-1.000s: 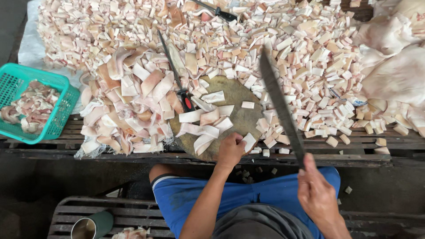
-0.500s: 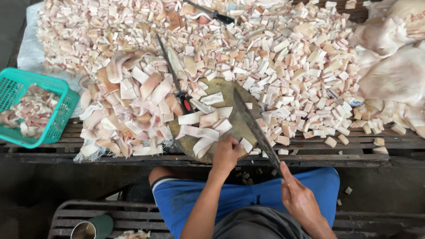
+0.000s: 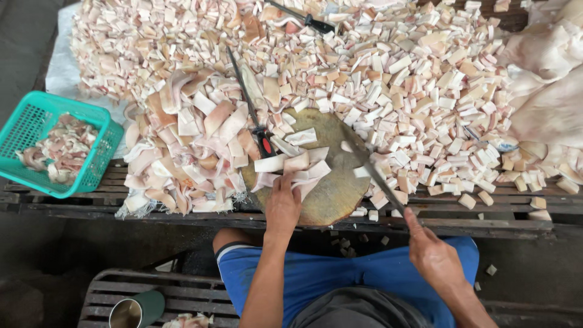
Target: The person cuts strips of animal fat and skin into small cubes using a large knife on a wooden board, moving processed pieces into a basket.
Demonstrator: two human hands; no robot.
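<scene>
My left hand [image 3: 283,205] presses down on pale pink strips of pork skin [image 3: 296,163] lying on a round wooden chopping block [image 3: 331,188]. My right hand [image 3: 432,255] grips the handle of a long cleaver [image 3: 370,167], whose blade lies low across the block's right side, tip among cut cubes. The blade rests just right of the strips my left hand holds.
A huge heap of cut skin cubes [image 3: 395,79] covers the slatted wooden bench [image 3: 182,209]. Uncut strips [image 3: 194,146] pile to the left. A second knife [image 3: 249,109] lies beside the block, another knife [image 3: 303,18] far back. A teal basket [image 3: 36,115] with scraps sits left; a metal cup [image 3: 130,311] stands below.
The cleaver came down from raised in the air onto the right side of the block. My left hand stayed on the strips.
</scene>
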